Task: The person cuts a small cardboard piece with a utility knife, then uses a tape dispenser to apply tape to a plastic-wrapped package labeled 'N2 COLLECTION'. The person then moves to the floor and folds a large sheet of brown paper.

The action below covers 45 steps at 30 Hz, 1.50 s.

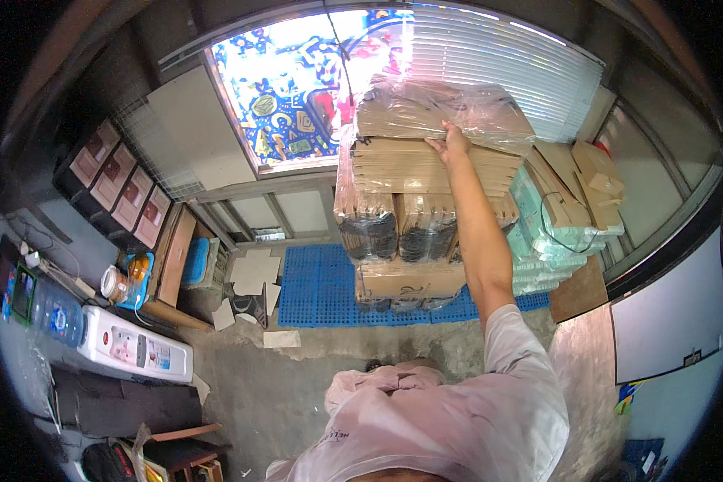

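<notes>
My right arm reaches out to a tall stack of flat brown cardboard (pixel 410 165), loosely covered by clear plastic wrap (pixel 490 112). At the front upper edge of the stack, my right hand (pixel 453 145) is closed on the plastic wrap, the thumb below the edge and the fingers above it. Whether cardboard is also in the grip I cannot tell. Beneath the flat sheets are plastic-wrapped bundles with dark contents (pixel 426 241), resting on a brown carton (pixel 410 281). My left hand is out of view.
The stack stands on blue plastic pallets (pixel 317 281). To its right are pale green wrapped packs (pixel 538 233) with opened cartons (pixel 598 177) on top. A white water dispenser (pixel 136 345) and a wooden shelf (pixel 173 265) line the left side. Loose boards (pixel 253 273) lie by the pallet.
</notes>
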Each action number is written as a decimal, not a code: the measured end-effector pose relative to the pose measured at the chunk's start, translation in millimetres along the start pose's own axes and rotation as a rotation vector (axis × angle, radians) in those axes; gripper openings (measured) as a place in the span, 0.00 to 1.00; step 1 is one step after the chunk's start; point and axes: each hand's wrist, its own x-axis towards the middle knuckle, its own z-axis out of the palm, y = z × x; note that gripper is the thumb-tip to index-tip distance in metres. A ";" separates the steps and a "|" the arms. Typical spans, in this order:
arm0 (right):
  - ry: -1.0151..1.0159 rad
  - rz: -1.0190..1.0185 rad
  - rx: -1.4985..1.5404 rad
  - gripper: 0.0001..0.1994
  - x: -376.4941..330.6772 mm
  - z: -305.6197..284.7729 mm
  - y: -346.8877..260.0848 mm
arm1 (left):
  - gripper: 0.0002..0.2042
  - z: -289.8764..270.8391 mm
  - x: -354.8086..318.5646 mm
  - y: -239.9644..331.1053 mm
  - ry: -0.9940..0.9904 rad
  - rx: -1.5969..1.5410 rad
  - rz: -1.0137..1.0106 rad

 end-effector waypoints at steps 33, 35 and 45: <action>-0.247 1.064 -1.575 0.35 -243.7 -682.2 188.8 | 0.34 184.1 -139.2 10.2 0.284 -0.586 -0.197; -0.329 1.106 -1.579 0.35 -235.5 -682.8 182.9 | 0.40 216.5 -162.5 -1.4 0.458 -0.462 -0.187; -1.062 1.226 -1.823 0.39 -260.0 -566.8 270.3 | 0.46 336.7 -244.8 -94.6 0.351 -1.046 -0.339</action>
